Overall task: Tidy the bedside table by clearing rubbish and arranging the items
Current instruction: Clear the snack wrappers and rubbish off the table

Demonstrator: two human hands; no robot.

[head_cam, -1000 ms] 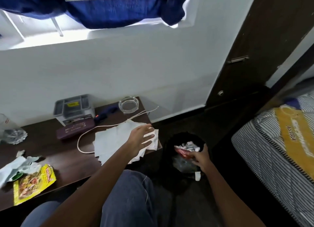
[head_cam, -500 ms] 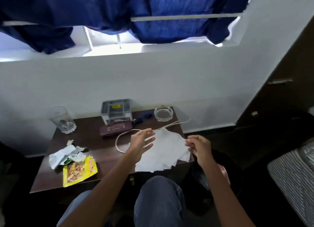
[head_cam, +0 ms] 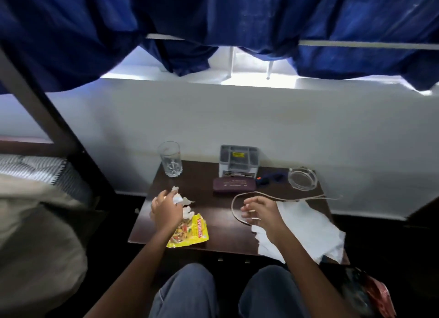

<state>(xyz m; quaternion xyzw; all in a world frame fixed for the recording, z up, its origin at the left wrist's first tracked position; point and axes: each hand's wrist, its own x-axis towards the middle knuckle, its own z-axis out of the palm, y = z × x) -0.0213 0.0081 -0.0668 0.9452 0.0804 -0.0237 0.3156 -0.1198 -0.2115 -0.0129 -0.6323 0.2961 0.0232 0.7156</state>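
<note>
On the dark bedside table [head_cam: 213,232], crumpled white paper scraps [head_cam: 186,201] lie at the left beside a yellow snack wrapper [head_cam: 192,232]. My left hand [head_cam: 165,210] is over the scraps, fingers curled onto one white piece. My right hand [head_cam: 261,213] hovers above the table's middle with fingers apart and nothing in it, next to a beige cord loop [head_cam: 235,208] and a stack of white paper sheets [head_cam: 306,232] that overhangs the front right corner.
A drinking glass [head_cam: 170,159], a grey organiser box [head_cam: 238,160], a maroon case [head_cam: 234,185], a dark blue item [head_cam: 270,178] and a glass ashtray [head_cam: 302,178] stand along the back. A bin with rubbish [head_cam: 370,296] is at the lower right. A bed [head_cam: 33,172] lies left.
My left hand moved left from the white sheets to the crumpled scraps. My right hand came up from the bin to above the table. The view swung left.
</note>
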